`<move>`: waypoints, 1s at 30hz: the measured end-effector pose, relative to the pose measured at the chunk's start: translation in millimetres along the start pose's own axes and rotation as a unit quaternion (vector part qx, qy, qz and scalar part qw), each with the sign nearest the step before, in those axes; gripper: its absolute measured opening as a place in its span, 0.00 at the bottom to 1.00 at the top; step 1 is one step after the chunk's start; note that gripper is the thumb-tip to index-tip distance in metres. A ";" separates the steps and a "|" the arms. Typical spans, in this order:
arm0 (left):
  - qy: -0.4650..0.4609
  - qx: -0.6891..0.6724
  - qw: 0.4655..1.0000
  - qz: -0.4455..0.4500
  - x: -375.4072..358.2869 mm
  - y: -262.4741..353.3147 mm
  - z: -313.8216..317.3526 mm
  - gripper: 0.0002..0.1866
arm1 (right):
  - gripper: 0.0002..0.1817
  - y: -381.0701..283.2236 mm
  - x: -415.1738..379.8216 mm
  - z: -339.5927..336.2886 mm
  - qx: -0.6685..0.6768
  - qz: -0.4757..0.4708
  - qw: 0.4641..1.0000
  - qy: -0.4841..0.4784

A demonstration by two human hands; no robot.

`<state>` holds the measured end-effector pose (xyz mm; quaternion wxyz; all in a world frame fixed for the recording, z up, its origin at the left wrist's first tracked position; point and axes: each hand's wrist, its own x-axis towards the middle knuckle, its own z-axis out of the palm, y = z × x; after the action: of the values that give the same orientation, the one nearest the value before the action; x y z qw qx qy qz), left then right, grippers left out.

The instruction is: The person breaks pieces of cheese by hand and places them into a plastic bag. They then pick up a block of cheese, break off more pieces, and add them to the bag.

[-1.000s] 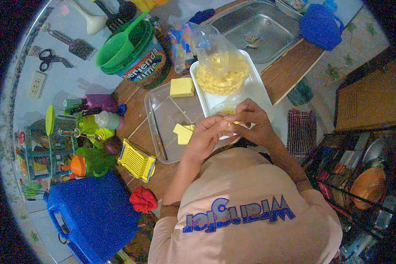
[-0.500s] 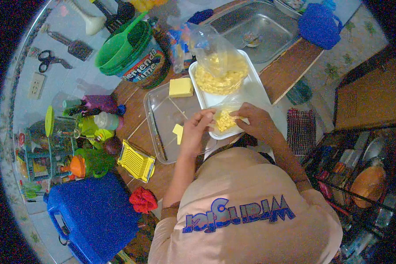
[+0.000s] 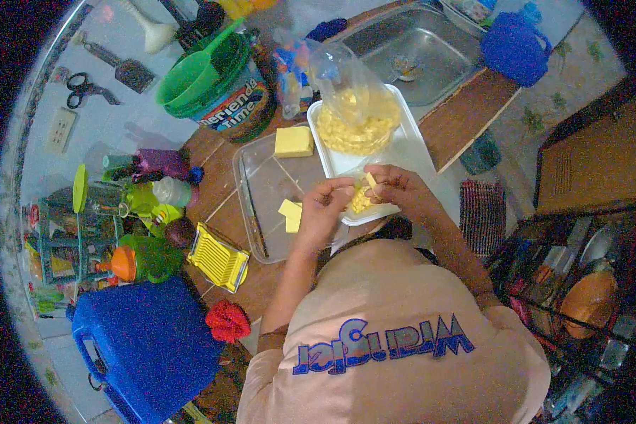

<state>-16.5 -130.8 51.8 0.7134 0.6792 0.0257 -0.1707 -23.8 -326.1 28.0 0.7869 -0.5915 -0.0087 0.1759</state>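
Over the near end of a white tray (image 3: 418, 152), my right hand (image 3: 397, 186) pinches a small pale-yellow strip, perhaps cheese or butter. Opposite it, my left hand (image 3: 325, 206) has its fingers closed at the edge of a small clear bag of yellow bits (image 3: 361, 201); what they grip is too small to tell. A large clear bag of yellow pieces (image 3: 357, 131) sits farther back on the tray. To the left, a shallow clear plastic tray (image 3: 261, 166) bears a yellow block (image 3: 294, 142), some yellow slices (image 3: 291, 215) and a thin dark knife-like tool (image 3: 251, 201).
A yellow slicer (image 3: 220, 257) and a red cloth-like bundle (image 3: 227, 321) lie at left, near a blue jug (image 3: 145, 346). Behind stand a green-lidded bucket (image 3: 226, 88) and a metal sink (image 3: 410, 49). A dish rack (image 3: 579, 290) is at right.
My right hand has lifted slightly and now shows a yellow strip between its fingers. My left hand has shifted a little right, its fingers still closed. The view has moved slightly.
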 end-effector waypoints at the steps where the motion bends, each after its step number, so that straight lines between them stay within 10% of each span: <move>1: 0.001 0.000 1.000 0.005 -0.1 -0.2 0.4 0.11 | 0.22 -10.4 -2.1 4.1 -0.027 0.009 1.000 -0.002; 30: -0.085 -0.101 0.991 0.017 -1.1 3.9 5.8 0.13 | 0.23 -0.4 3.0 15.3 0.070 -0.022 0.997 0.019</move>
<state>-17.6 -136.1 56.3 0.7809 0.5868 -0.0299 -0.2121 -24.3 -311.1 32.3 0.8303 -0.5374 0.0053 0.1474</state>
